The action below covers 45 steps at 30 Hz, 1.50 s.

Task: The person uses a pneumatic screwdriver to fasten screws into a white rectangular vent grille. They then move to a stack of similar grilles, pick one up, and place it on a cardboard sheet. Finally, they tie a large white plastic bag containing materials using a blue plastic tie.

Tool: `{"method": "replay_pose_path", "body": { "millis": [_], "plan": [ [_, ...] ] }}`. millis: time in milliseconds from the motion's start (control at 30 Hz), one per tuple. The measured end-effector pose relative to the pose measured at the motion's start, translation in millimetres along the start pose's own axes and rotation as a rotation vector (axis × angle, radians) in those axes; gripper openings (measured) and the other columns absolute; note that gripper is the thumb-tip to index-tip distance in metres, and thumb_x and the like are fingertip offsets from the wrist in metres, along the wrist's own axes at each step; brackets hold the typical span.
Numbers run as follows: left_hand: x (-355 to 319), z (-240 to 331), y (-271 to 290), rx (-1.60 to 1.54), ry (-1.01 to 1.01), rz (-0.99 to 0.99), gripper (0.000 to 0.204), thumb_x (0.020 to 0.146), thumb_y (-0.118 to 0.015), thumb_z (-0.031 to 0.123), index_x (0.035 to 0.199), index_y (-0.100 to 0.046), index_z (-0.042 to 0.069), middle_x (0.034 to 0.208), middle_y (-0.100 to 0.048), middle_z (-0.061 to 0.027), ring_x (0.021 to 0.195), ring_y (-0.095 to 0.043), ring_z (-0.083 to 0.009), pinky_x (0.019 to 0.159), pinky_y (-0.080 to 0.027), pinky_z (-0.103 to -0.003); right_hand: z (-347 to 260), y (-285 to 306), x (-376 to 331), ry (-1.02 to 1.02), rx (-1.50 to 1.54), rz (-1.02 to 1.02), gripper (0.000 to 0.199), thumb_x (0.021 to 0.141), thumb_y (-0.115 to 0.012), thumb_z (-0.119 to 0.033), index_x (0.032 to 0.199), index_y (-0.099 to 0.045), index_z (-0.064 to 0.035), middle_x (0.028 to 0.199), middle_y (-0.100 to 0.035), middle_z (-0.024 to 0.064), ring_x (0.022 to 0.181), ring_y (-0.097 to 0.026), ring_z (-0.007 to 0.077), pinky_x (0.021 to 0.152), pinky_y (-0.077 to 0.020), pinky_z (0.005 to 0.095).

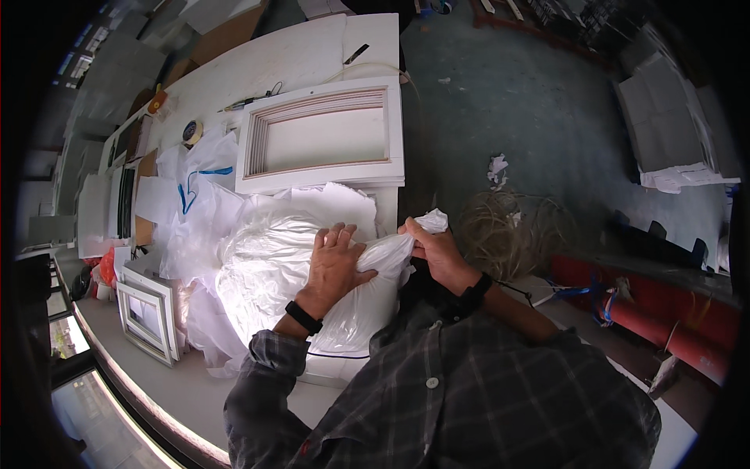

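Note:
A large, shiny white plastic bag [266, 254], bulging and wrinkled, lies in front of me. Its twisted end points up to the right. My right hand [439, 252] is closed around that gathered end, and a crumpled tip sticks out beyond the fingers. On top of the bag rests my left hand [334, 264], with its thumb apart from the bent fingers. What is inside the bag is hidden. Just beyond it, white frames [320, 133] are stacked on the white worktable [305, 56].
Clear plastic sheeting [183, 184] with a blue strip spreads left of the bag. A tape roll [192, 132] lies on the table. Smaller white frames [148, 316] lean at lower left. Tangled pale strips [508, 230] lie on the floor at right, near a red beam [648, 309].

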State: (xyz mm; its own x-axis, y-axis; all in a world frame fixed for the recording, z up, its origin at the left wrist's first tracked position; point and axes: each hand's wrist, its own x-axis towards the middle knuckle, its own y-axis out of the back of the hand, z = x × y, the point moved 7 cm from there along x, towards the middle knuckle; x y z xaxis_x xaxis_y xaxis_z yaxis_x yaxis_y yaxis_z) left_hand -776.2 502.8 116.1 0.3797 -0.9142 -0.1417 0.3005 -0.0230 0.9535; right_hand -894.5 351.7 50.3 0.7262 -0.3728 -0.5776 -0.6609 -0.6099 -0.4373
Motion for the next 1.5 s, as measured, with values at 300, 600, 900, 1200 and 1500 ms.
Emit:
{"method": "replay_pose_path", "body": {
  "millis": [300,600,900,1200,1500],
  "plan": [
    [27.2,-14.8,-13.8,0.012,-0.117,-0.091,0.090,0.060,-0.088,0.061,0.123,-0.061,0.002,0.115,-0.064,-0.0175,0.119,-0.057,-0.0363,0.118,-0.028,-0.054,19.6,42.0,30.4,-0.076,0.071,0.106,0.026,0.098,-0.071,-0.036,0.103,-0.070,-0.0100,0.102,-0.071,0.0010,0.090,-0.068,0.0136,0.082,-0.0555,0.0345],
    [41.3,-19.2,-15.9,-0.196,-0.004,-0.302,0.035,0.081,-0.080,0.038,0.102,-0.076,0.010,0.101,-0.070,-0.0085,0.102,-0.064,-0.0275,0.098,-0.042,-0.043,23.0,38.2,47.9,-0.115,0.020,0.092,0.031,0.097,-0.071,-0.039,0.102,-0.073,-0.0086,0.098,-0.072,0.0023,0.091,-0.069,0.0146,0.078,-0.0554,0.0332],
    [31.5,-11.0,-22.8,-0.192,-0.085,-0.122,0.032,0.084,-0.077,0.026,0.111,-0.073,0.009,0.095,-0.071,-0.0108,0.097,-0.065,-0.0296,0.092,-0.043,-0.043,20.7,40.0,46.5,-0.133,0.021,0.065,0.029,0.098,-0.071,-0.036,0.103,-0.071,-0.0072,0.099,-0.072,0.0029,0.087,-0.070,0.0143,0.074,-0.0565,0.0331],
    [39.5,-0.1,-26.2,-0.299,-0.055,-0.182,0.050,0.089,-0.071,0.039,0.123,-0.064,0.003,0.112,-0.068,-0.0154,0.111,-0.060,-0.0330,0.106,-0.037,-0.049,26.8,50.3,48.8,-0.186,0.020,0.102,0.027,0.097,-0.072,-0.034,0.099,-0.073,-0.0077,0.095,-0.072,0.0017,0.083,-0.068,0.0131,0.070,-0.0534,0.0321],
    [22.7,20.7,-37.0,-0.254,-0.008,-0.201,0.110,0.062,-0.086,0.066,0.138,-0.048,-0.005,0.126,-0.059,-0.0210,0.127,-0.052,-0.0367,0.120,-0.024,-0.054,24.4,47.6,49.8,-0.175,0.030,0.109,0.027,0.097,-0.073,-0.032,0.092,-0.075,-0.0051,0.090,-0.071,0.0023,0.082,-0.064,0.0127,0.073,-0.0490,0.0305]
  ]
}}
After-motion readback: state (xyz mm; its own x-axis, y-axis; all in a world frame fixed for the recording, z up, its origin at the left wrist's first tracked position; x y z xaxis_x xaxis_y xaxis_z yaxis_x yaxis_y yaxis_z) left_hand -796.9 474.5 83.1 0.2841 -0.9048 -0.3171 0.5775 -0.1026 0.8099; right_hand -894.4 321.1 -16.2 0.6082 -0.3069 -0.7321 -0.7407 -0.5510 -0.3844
